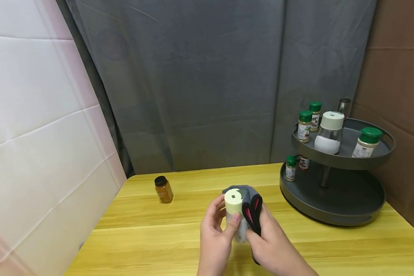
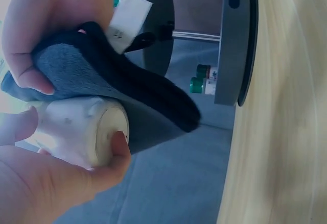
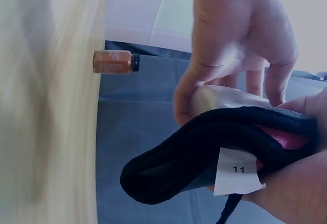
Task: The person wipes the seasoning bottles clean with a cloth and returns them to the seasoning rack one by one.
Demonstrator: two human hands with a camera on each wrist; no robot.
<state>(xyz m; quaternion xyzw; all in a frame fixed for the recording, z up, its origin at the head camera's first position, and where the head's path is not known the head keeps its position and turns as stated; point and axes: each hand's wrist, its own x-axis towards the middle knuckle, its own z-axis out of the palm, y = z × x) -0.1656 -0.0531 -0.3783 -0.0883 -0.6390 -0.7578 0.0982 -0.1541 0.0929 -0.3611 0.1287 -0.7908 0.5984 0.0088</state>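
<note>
My left hand (image 1: 216,234) grips a seasoning jar (image 1: 233,205) with a pale green cap, and in the left wrist view one fingertip curls under the jar's base (image 2: 111,132). A folded grey cloth (image 1: 250,197) with black edging and a pink inside lies against the jar's right side and top. My right hand (image 1: 270,234) holds this cloth, thumb at the front, pressing it along the jar. From the cloth hangs a white tag (image 3: 236,172) marked 11. Jar and cloth are held up above the wooden table (image 1: 141,241).
An orange-brown spice bottle (image 1: 164,193) with a black cap stands at the back left. On the right is a two-tier dark turntable rack (image 1: 334,212). It carries several green-capped spice bottles (image 1: 304,128) and a larger jar of white powder (image 1: 327,143). A grey curtain (image 1: 200,96) hangs behind.
</note>
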